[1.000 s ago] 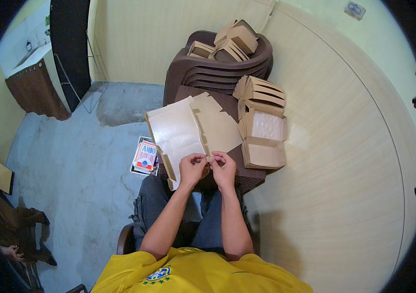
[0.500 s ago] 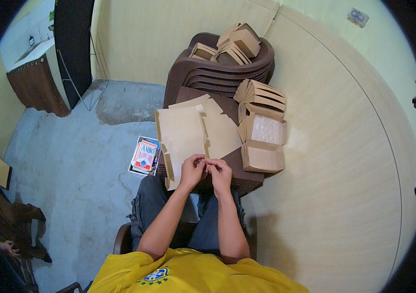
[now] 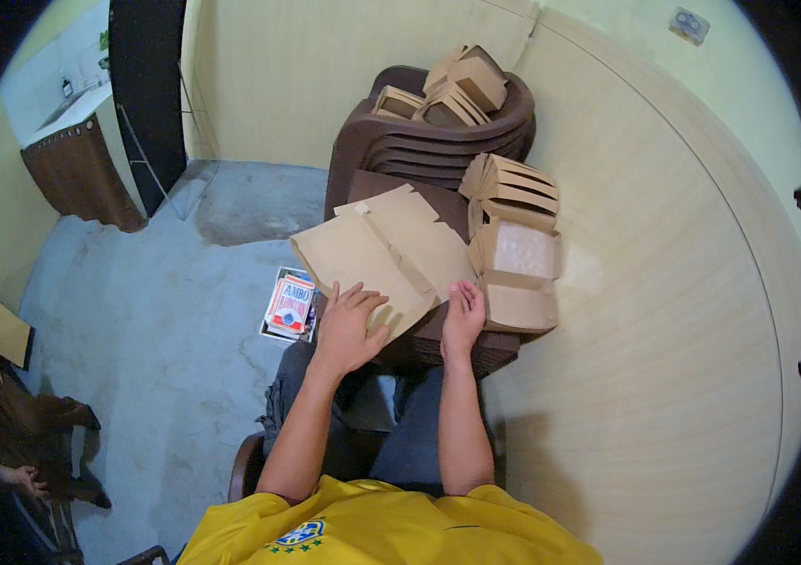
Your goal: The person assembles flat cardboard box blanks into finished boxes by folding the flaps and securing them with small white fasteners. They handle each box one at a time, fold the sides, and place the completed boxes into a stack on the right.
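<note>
A flat brown cardboard box blank [image 3: 353,252] lies slanted over another flat blank [image 3: 410,221], on the seat of a stack of dark brown chairs. Down its right side runs a narrow folded flap. My left hand [image 3: 349,330] is spread open over the near left part of the upper blank, its fingertips resting on the card. By the near right corner of the blanks is my right hand [image 3: 464,318], its fingers curled together. Whatever those fingers may hold is hidden.
Folded cardboard boxes [image 3: 518,301] stand along the seat's right side, and several more boxes [image 3: 464,85] sit up on the chair backs [image 3: 429,141]. Left on the floor is a white container [image 3: 289,306] with a printed packet. Another person's hand [image 3: 26,478] shows at far left.
My hands, pinched together at the flap before, have parted: the left has opened onto the card, the right has moved right. The upper blank has turned aslant, its near edge swinging right.
</note>
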Demonstrator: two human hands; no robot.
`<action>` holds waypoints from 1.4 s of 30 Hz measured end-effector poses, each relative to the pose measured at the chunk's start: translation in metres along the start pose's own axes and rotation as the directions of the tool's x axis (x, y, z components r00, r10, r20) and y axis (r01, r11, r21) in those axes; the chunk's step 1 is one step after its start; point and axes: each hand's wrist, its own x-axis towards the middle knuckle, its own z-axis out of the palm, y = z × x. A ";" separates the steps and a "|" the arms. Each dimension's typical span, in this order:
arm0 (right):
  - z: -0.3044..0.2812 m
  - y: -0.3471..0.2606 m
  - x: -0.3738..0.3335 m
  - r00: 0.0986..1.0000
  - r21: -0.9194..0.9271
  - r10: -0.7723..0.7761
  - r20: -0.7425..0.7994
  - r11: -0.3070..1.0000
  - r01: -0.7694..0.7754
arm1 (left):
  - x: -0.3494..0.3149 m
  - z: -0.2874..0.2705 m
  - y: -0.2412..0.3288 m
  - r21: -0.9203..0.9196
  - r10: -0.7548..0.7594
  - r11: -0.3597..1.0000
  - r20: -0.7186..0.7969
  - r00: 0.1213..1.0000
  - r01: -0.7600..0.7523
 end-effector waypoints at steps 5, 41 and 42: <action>-0.004 -0.016 -0.020 0.999 -0.345 0.032 0.017 0.938 -0.024 | 0.003 0.000 -0.017 0.086 0.087 0.992 0.062 0.994 -0.092; -0.004 -0.035 -0.044 0.932 -0.096 0.221 0.287 0.975 -0.201 | 0.017 0.074 0.005 -0.742 -0.385 0.535 0.213 0.898 0.405; -0.004 -0.035 -0.044 0.931 -0.101 0.190 0.311 0.981 -0.166 | 0.018 0.072 0.007 -0.741 -0.395 0.530 0.215 0.893 0.412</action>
